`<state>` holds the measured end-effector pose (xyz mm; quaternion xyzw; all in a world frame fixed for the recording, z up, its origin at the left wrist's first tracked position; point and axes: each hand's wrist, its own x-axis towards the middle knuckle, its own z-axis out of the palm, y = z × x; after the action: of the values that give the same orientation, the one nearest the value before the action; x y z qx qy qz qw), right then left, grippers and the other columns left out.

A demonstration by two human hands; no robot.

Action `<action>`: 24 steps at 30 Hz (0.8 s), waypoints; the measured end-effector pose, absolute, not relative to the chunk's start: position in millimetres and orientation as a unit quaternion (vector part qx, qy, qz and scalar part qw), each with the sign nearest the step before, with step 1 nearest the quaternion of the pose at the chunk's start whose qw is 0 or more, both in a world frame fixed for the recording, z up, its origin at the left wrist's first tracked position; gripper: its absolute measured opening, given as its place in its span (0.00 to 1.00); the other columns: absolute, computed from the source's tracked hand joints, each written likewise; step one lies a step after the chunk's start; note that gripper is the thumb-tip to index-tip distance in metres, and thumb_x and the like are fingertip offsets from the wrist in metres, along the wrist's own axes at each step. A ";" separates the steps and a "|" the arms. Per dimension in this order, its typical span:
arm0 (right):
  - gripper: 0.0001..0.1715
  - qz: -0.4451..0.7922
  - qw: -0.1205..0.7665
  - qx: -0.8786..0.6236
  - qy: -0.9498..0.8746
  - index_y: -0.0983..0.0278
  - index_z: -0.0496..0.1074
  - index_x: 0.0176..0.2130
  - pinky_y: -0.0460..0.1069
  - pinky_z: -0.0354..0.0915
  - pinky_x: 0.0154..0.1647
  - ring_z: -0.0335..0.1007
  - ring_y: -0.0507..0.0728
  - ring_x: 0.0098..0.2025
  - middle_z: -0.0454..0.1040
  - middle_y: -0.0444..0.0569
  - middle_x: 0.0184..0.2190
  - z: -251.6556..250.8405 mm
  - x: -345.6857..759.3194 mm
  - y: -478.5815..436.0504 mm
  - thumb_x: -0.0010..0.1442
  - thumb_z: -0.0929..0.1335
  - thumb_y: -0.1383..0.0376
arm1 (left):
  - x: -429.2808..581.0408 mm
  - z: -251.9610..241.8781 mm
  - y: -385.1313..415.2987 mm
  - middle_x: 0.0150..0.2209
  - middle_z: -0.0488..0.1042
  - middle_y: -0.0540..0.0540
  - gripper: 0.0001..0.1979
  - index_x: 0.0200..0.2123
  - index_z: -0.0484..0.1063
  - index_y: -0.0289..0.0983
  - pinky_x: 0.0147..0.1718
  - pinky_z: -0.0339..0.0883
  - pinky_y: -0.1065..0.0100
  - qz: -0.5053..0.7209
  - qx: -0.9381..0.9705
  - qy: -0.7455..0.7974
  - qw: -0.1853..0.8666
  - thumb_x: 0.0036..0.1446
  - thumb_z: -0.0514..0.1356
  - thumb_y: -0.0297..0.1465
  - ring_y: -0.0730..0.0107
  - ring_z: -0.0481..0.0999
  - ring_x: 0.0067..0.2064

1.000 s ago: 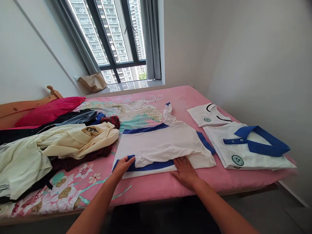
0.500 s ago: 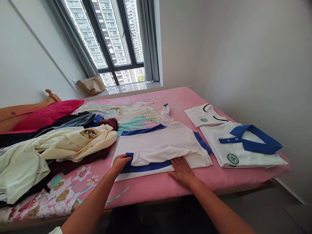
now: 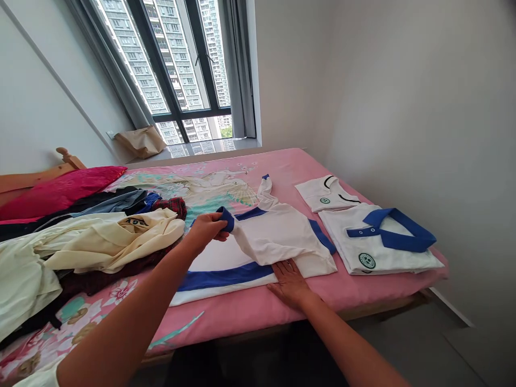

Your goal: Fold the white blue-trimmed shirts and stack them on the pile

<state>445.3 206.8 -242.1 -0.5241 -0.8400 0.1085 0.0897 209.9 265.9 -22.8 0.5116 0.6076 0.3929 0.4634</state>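
A white shirt with blue bands [image 3: 278, 239] lies on the pink bed sheet [image 3: 250, 306] near the front edge. My left hand [image 3: 207, 228] is closed on the shirt's blue-trimmed sleeve cuff and holds it lifted above the shirt's left half. My right hand [image 3: 291, 282] lies flat with fingers spread on the shirt's near edge, pressing it down.
Two folded white polo shirts lie to the right: one with a blue collar [image 3: 379, 244], a smaller one with black trim [image 3: 326, 193] behind it. A heap of unfolded clothes [image 3: 92, 239] covers the bed's left side. A red pillow [image 3: 60, 191] and wooden headboard stand far left. A wall runs along the right.
My left hand has picked up the blue sleeve cuff from the shirt's near left corner and carried it up and away from me. My right hand stays pressed on the near edge.
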 end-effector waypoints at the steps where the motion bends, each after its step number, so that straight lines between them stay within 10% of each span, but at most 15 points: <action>1: 0.45 0.105 0.092 -0.521 -0.842 0.69 0.47 0.65 0.59 0.29 0.66 0.40 0.61 0.66 0.50 0.55 0.65 -243.0 445.7 207.0 0.60 0.55 0.44 | 221.4 -8.3 266.4 0.21 0.74 0.48 0.17 0.33 0.75 0.31 0.24 0.70 0.67 0.397 0.519 0.598 0.464 0.34 0.66 0.30 0.70 0.73 0.22; 17: 0.40 0.073 0.095 -0.453 -0.884 0.67 0.47 0.65 0.56 0.38 0.66 0.36 0.59 0.67 0.44 0.53 0.66 -231.6 435.0 217.8 0.63 0.55 0.48 | 259.2 64.2 243.0 0.23 0.75 0.46 0.12 0.33 0.74 0.32 0.26 0.73 0.66 0.389 0.555 0.498 0.541 0.40 0.64 0.25 0.71 0.74 0.22; 24: 0.47 0.122 0.106 -0.519 -0.840 0.66 0.45 0.65 0.60 0.38 0.65 0.36 0.65 0.67 0.43 0.55 0.66 -232.0 434.4 216.4 0.58 0.60 0.45 | 145.8 -24.0 194.6 0.20 0.70 0.54 0.15 0.32 0.75 0.36 0.17 0.62 0.72 0.314 0.571 0.583 0.485 0.35 0.63 0.29 0.75 0.67 0.17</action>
<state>434.4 216.4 -232.0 -0.5186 -0.8396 0.1220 0.1056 145.8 194.6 -24.0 0.5711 0.5835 0.3140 0.4846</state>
